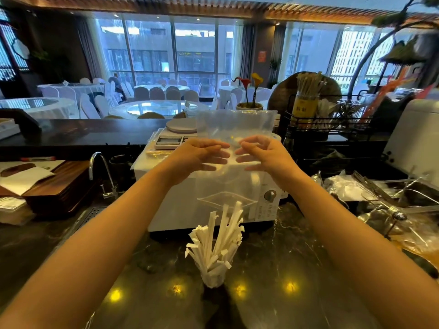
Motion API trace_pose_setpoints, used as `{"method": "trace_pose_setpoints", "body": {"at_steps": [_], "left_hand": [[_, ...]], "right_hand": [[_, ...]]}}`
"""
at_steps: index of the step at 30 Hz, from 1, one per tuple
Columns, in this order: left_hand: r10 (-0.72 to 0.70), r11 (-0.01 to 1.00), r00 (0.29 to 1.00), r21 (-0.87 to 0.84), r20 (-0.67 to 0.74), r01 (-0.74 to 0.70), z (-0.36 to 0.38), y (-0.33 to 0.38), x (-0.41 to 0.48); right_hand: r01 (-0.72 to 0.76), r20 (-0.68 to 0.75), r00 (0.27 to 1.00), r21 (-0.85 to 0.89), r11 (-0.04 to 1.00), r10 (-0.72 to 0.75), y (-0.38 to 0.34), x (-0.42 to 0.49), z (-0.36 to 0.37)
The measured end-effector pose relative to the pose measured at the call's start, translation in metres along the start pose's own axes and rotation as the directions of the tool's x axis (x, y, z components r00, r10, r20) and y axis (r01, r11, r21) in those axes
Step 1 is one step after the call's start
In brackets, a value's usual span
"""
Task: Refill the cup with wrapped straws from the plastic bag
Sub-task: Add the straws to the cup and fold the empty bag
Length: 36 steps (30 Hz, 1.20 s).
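Observation:
A clear plastic bag [237,125] hangs upright in mid-air above the counter, held at its middle by both hands. It looks see-through with no straws visible inside. My left hand [202,155] grips its left side and my right hand [261,154] grips its right side, fingertips nearly meeting. Below the bag, near the front of the dark marble counter [142,269], stands a clear cup [213,279] crammed with white paper-wrapped straws [219,238] that fan out upward.
A white appliance [175,205] sits right behind the cup, with a kitchen scale [171,140] on top. A tap [102,172] and wooden trays [61,186] are at left. At right lie crumpled plastic bags [351,186], metal tools and a black rack [327,122] holding a straw jar.

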State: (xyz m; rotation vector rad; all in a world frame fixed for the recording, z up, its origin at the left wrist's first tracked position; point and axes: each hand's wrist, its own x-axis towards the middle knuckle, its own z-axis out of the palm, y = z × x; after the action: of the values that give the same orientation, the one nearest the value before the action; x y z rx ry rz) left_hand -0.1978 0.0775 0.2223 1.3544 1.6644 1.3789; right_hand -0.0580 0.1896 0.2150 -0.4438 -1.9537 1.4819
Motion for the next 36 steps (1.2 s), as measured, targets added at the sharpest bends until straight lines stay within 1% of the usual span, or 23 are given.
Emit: {"method": "trace_pose_setpoints", "body": {"at_steps": [6,9,12,14,17,24,28,31,33,36], "left_hand": [[0.053,0.999,0.998,-0.011,0.042,-0.053,0.016,0.018,0.013],[0.069,0.997,0.996,-0.029,0.049,-0.068,0.030,0.024,0.021],[0.041,0.996,0.998,-0.082,0.041,-0.037,0.050,0.025,0.031],[0.000,0.991,0.999,-0.137,0.034,0.005,0.067,0.022,0.037],[-0.080,0.974,0.997,-0.210,0.025,0.083,0.095,0.014,0.046],[-0.202,0.935,0.979,-0.290,0.036,0.204,0.155,-0.024,0.052],[-0.304,0.892,0.952,-0.340,0.040,0.299,0.184,-0.050,0.046],[-0.401,0.863,0.915,-0.318,0.040,0.392,0.204,-0.081,0.036],[-0.449,0.857,0.892,-0.260,0.045,0.445,0.217,-0.105,0.026],[-0.516,0.835,0.855,-0.198,0.045,0.514,0.239,-0.133,0.010]], "right_hand": [[0.055,-0.048,0.997,-0.042,0.998,-0.057,-0.011,-0.004,-0.025],[0.042,-0.095,0.994,-0.041,0.998,-0.046,-0.014,-0.008,-0.040],[0.012,-0.138,0.990,-0.049,0.999,-0.019,-0.010,-0.014,-0.058],[-0.031,-0.175,0.984,-0.052,0.998,0.021,0.000,-0.020,-0.070],[-0.138,-0.234,0.964,-0.032,0.990,0.127,0.021,-0.033,-0.088],[-0.326,-0.290,0.907,-0.023,0.945,0.306,0.085,-0.077,-0.117],[-0.419,-0.284,0.861,0.075,0.905,0.422,0.122,-0.100,-0.125],[-0.479,-0.275,0.827,0.113,0.870,0.491,0.148,-0.114,-0.130],[-0.526,-0.296,0.803,0.059,0.849,0.518,0.168,-0.120,-0.135],[-0.573,-0.309,0.775,0.024,0.819,0.551,0.192,-0.129,-0.140]]}}
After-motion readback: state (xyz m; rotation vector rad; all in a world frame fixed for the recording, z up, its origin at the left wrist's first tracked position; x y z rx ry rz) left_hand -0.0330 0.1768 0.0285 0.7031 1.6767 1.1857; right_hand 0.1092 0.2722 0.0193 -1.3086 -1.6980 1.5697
